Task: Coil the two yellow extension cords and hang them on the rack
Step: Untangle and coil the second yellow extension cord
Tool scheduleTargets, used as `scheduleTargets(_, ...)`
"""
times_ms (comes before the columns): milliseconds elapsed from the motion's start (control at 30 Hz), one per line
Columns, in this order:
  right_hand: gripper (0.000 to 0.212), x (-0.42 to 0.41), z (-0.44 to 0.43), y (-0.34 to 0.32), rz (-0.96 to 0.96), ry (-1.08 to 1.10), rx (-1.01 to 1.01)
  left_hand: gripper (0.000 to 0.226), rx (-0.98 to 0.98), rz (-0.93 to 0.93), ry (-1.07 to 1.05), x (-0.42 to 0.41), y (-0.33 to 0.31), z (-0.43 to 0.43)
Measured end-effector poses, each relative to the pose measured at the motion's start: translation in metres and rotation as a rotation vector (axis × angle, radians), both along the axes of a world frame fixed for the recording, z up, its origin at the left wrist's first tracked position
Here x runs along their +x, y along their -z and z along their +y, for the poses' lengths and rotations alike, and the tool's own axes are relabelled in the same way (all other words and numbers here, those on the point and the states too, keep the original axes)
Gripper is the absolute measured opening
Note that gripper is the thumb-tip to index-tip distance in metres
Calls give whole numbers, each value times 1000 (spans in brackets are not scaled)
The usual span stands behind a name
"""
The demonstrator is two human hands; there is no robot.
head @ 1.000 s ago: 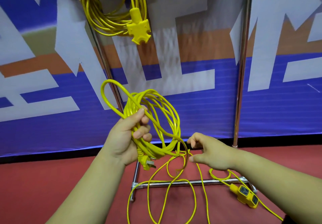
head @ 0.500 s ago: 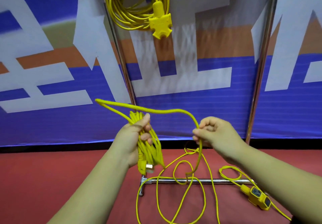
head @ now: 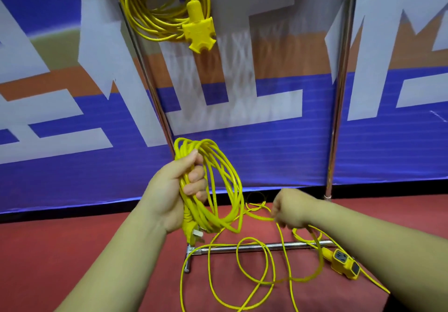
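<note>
Head view is looking down past two bare forearms at a blue, white and orange banner [head: 266, 141] that is filling the background, with a red floor [head: 72, 251] spreading below it. A chrome rack [head: 339, 93] is standing in front of the banner, its two uprights rising out of frame and its base bar lying on the floor.

The first cord [head: 145, 20] is hanging coiled from the top of the rack by the left upright, with its star-shaped socket head [head: 200, 33] dangling at the coil's lower right. The second cord [head: 228, 178] is only partly coiled. Several of its loops are hanging from the left hand [head: 174, 190], which is gripping the bundle in a closed fist in front of the left upright. The rest is trailing in loose curls across the floor and over the base bar.

The right hand [head: 291, 208], lower and further right, is curling its fingers around a single strand running from the coil. The yellow socket block [head: 344, 264] is lying on the floor beside the right end of the base bar. The plug [head: 194, 233] is poking out beneath the left hand at the bottom of the loops.
</note>
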State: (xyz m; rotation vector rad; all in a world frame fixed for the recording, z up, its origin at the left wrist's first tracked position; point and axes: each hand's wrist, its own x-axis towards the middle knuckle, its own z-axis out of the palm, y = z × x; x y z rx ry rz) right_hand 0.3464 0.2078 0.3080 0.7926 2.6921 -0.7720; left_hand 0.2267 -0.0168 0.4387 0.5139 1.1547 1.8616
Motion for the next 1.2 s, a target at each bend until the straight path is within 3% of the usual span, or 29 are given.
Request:
scheduleTargets(100, 19, 13, -22, -13, 21, -207, -122, 24, 112, -104, -8, -11, 3, 2)
scheduleTargets(200, 29, 27, -27, -28, 60, -263, -210, 7, 144, -101, -93, -16, 9, 8)
scheduleTargets(267, 41, 38, -25, -32, 33, -235, -367, 5, 140, -61, -168, -15, 12, 14)
scheduleTargets(367, 52, 53, -17, -30, -76, -137, -627, 20, 159, -46, -299, -17, 14, 20)
scheduleTargets(467, 53, 57, -10, -16, -124, -73, -697, 23, 180, 4, -414, -24, 17, 23)
scheduleTargets(600, 25, 59, -7, -6, -240, -142, -655, 21, 139, 71, -559, -33, 24, 26)
scheduleTargets(733, 13, 59, -3, 2, -280, -194, -603, 23, 96, 115, -674, -38, 26, 24)
scheduleTargets(900, 33, 59, 2, -5, -138, -164, -585, 22, 35, 213, -687, -38, 33, 21)
scheduleTargets(1067, 22, 54, -11, -29, 165, -101, -503, 14, -62, 301, -628, -33, 41, 23)
scheduleTargets(1200, 29, 54, -31, -65, 375, -246, -320, 14, -168, 401, -520, -20, 48, 27)
